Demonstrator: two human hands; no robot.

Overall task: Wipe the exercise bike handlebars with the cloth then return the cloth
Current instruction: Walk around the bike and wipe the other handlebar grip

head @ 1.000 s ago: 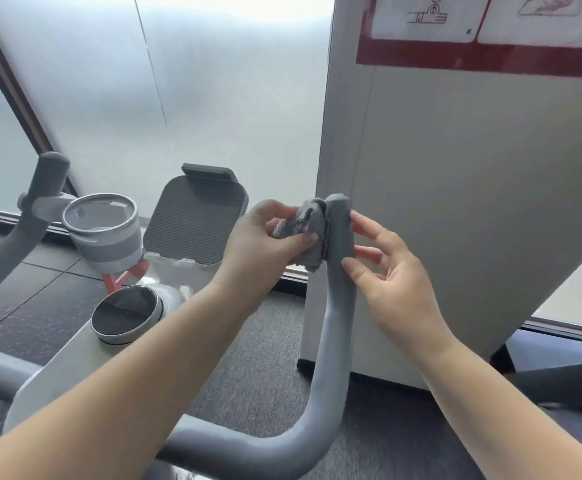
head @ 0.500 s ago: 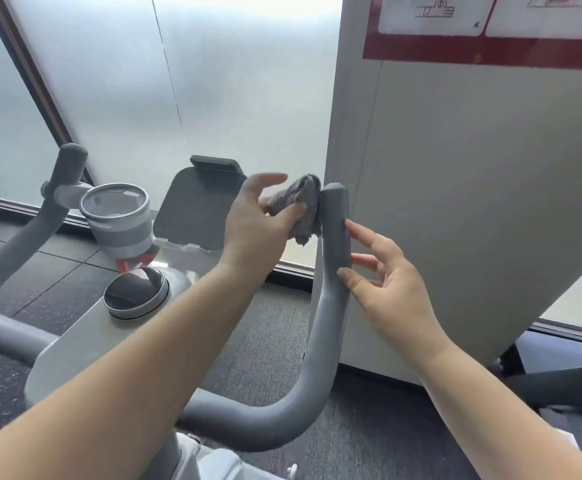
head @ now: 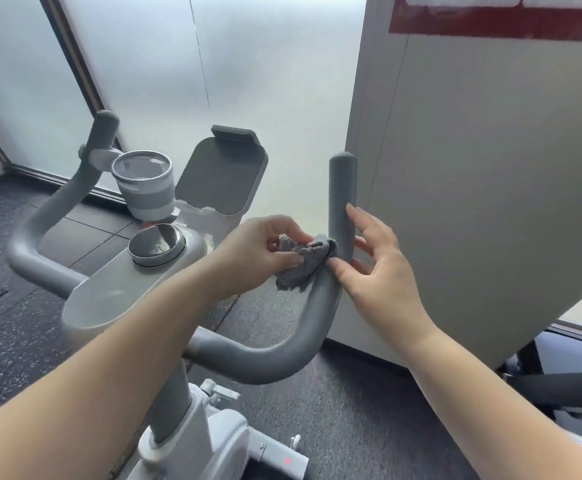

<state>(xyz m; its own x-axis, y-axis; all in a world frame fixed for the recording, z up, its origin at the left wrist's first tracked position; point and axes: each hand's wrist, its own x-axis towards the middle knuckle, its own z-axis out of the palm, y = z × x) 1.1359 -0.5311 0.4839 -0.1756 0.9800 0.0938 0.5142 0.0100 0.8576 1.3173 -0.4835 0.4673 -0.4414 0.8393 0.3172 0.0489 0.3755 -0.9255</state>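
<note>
Your left hand (head: pixel 261 249) pinches the crumpled grey cloth (head: pixel 303 263) between thumb and fingers, pressing it against the left face of the right handlebar (head: pixel 342 216) just above its bend. Your right hand (head: pixel 379 271) steadies the bar from the right, fingers spread, thumb tip on the bar beside the cloth; it grips nothing. A pale panel (head: pixel 490 168) stands just beside the bar on the right, so room there is tight; the left and near sides are open. The left handlebar (head: pixel 85 174) stands well apart. On the console (head: pixel 109 299), the far cup holder (head: pixel 143 183) looks empty, though its bottom is hard to read.
</note>
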